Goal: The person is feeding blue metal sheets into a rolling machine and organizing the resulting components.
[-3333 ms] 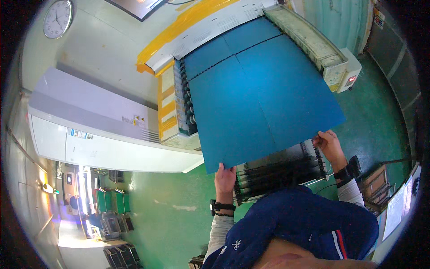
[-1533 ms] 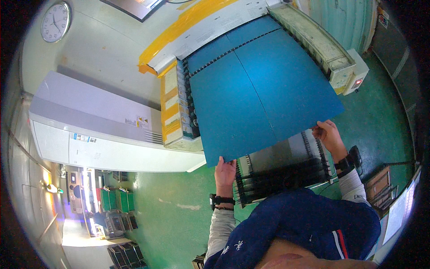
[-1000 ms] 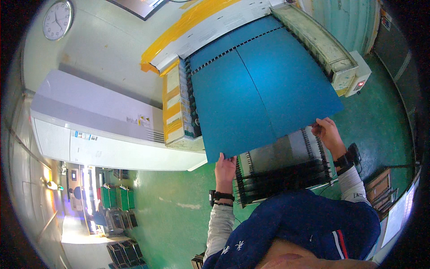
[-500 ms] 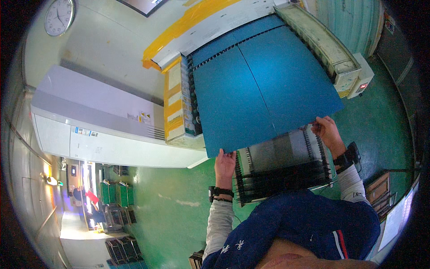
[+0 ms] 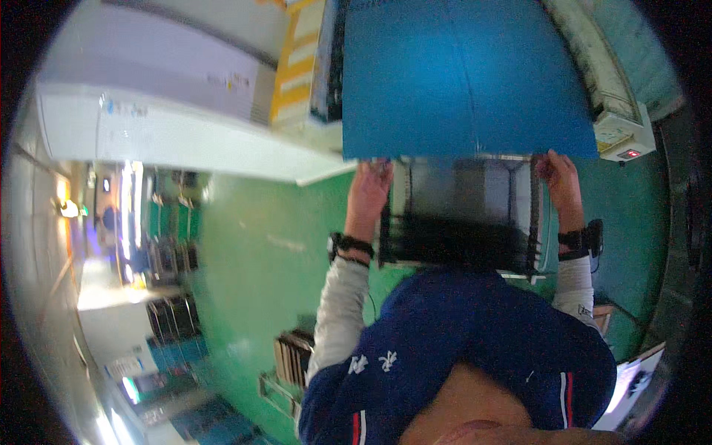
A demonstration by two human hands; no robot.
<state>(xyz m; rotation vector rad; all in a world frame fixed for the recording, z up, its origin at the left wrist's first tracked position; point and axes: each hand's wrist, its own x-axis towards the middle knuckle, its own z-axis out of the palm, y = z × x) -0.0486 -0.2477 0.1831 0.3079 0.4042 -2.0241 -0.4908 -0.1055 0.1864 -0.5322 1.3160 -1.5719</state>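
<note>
A broad, flat blue panel (image 5: 415, 89) stretches away from me, with a thin dark line down its middle. Whether this is one panel or two side by side, I cannot tell. My left hand (image 5: 368, 189) pinches the near edge at the left corner, and my right hand (image 5: 561, 185) grips that edge close to the right corner. Both sets of fingertips are partly hidden or blurred. Just below the panel's near edge, between my forearms, stands a black slotted rack (image 5: 460, 241) with a grey sheet-like surface (image 5: 460, 189) inside.
Machine side rails flank the panel: a yellow-taped left rail (image 5: 297, 70) and a pale right rail (image 5: 608, 93) ending in a small control box (image 5: 632, 144). A long white unit (image 5: 185, 137) juts out at left. Slotted racks (image 5: 293, 356) stand on the green floor (image 5: 259, 252).
My view has swung, so the panel and machine sit higher in the picture. The near edge now lies almost level instead of slanting. Both hands stay at its corners.
</note>
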